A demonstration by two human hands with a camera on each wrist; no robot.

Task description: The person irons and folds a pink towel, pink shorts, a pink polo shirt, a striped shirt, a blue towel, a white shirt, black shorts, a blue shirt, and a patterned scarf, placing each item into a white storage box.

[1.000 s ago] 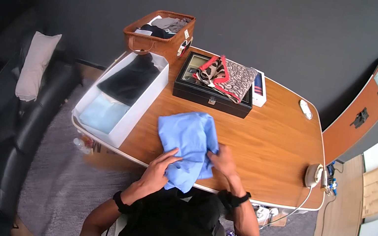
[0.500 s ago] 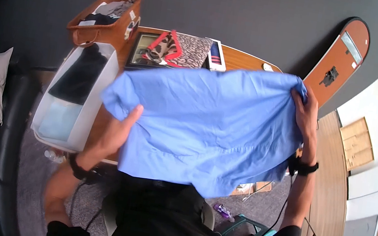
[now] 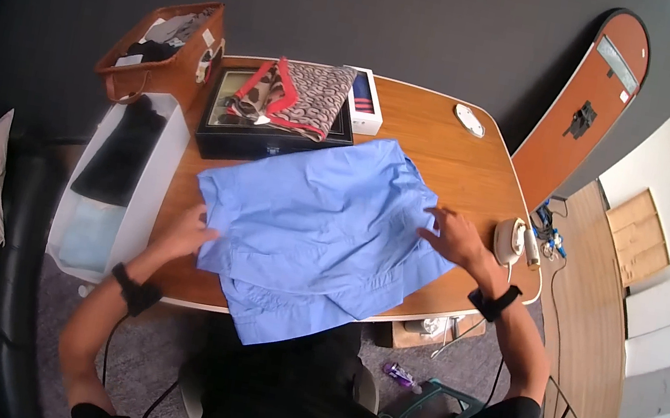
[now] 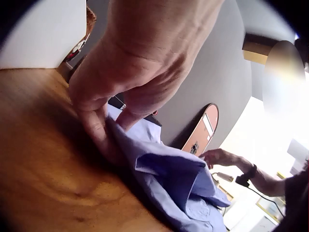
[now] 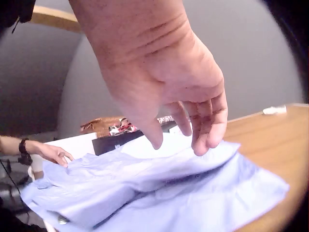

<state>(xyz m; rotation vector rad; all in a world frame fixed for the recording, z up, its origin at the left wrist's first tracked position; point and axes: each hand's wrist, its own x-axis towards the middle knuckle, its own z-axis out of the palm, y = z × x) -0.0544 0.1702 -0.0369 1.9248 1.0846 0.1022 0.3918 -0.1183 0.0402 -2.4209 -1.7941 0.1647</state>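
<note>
A light-blue shirt [image 3: 316, 215] lies spread and creased over the table's front half, its lower edge hanging past the table edge. At its left side, my left hand [image 3: 188, 230] pinches the cloth edge between thumb and fingers; in the left wrist view the left hand [image 4: 130, 82] has the cloth rising between them. My right hand [image 3: 458, 239] hovers at the shirt's right side. Its fingers hang loosely bent, apart from the thumb, over the cloth in the right wrist view, where the right hand [image 5: 178, 92] grips nothing.
Left of the shirt stands a white box [image 3: 149, 205] holding folded clothes, with a brown basket [image 3: 131, 77] behind. A black case [image 3: 213, 140] bears a patterned scarf [image 3: 309, 98], beside a small white box [image 3: 364, 116]. An iron [image 3: 509, 238] stands at the right edge.
The blue shirt went from a bunched heap to being lifted and stretched between both hands, then came down spread on the table. The right hand has let go of it.
</note>
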